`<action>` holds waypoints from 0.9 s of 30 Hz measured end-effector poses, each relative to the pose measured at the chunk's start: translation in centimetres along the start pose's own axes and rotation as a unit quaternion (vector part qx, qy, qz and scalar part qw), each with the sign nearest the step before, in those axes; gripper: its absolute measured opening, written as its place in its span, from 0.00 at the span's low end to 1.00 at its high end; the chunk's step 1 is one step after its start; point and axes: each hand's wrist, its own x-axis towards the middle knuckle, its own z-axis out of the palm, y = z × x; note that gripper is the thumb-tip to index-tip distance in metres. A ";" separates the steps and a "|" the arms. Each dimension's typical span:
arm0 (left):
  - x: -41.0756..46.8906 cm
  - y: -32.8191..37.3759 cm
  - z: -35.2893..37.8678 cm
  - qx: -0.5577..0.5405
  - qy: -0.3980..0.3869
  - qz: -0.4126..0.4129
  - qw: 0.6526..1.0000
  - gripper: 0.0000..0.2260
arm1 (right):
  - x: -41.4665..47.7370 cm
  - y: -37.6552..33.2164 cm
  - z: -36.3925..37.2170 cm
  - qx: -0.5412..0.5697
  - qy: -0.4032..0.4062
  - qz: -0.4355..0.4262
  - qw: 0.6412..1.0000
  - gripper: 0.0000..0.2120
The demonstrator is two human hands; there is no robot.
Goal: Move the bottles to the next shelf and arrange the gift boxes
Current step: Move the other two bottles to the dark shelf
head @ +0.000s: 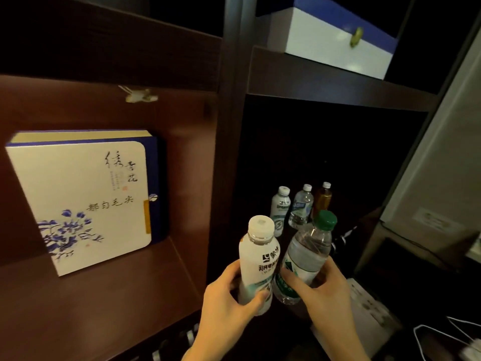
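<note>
While both hands are raised in front of the dark right-hand shelf compartment (338,157), each carries one bottle. Landmark for positions: the shelf's vertical divider post (229,152).

Left hand (229,306): grip wrapped around the lower body of a white bottle (257,264), thumb across the front, fingers behind. Long axis near upright, cap leaning slightly left toward the divider. White opaque sleeve, white cap, dark printed logo and Chinese characters on the label; the characters are too blurred to read. Teal band near the base.

Right hand (330,295): grip closed around the lower half of a clear water bottle (307,254), just right of the white one, the two bodies touching low down. Long axis tilted, green cap pointing up and to the right, away from the divider. Green-and-white label, text illegible.

Further right of the divider, deep in the compartment, three bottles stand upright in a row: a white-sleeved bottle (279,209), a clear water bottle with blue label (302,207), an amber drink bottle (323,196). All have white caps.

Left of the divider: a white gift box (83,199) stands leaning on the reddish shelf, blue floral print, blue spine, black Chinese calligraphy. Above and right of the divider, a white-and-blue box (335,45) with a brass clasp lies on the upper shelf.
</note>
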 end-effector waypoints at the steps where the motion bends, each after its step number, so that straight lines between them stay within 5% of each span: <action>1: 0.4 -0.2 1.0 -0.004 0.003 -0.009 1.000 0.27 | 0.6 0.6 -0.5 -0.004 0.002 0.000 1.000 0.26; 13: 8.8 -6.7 9.6 0.042 0.123 -0.122 0.984 0.28 | 11.9 9.8 -0.7 0.015 -0.063 0.005 0.998 0.25; 17: 11.1 -10.3 10.8 0.089 0.171 -0.170 0.966 0.34 | 15.8 12.5 1.7 0.037 -0.112 0.010 0.993 0.24; 27: 14.3 -15.0 10.7 0.115 0.293 -0.256 0.914 0.30 | 21.8 17.0 8.3 0.078 -0.233 0.017 0.969 0.24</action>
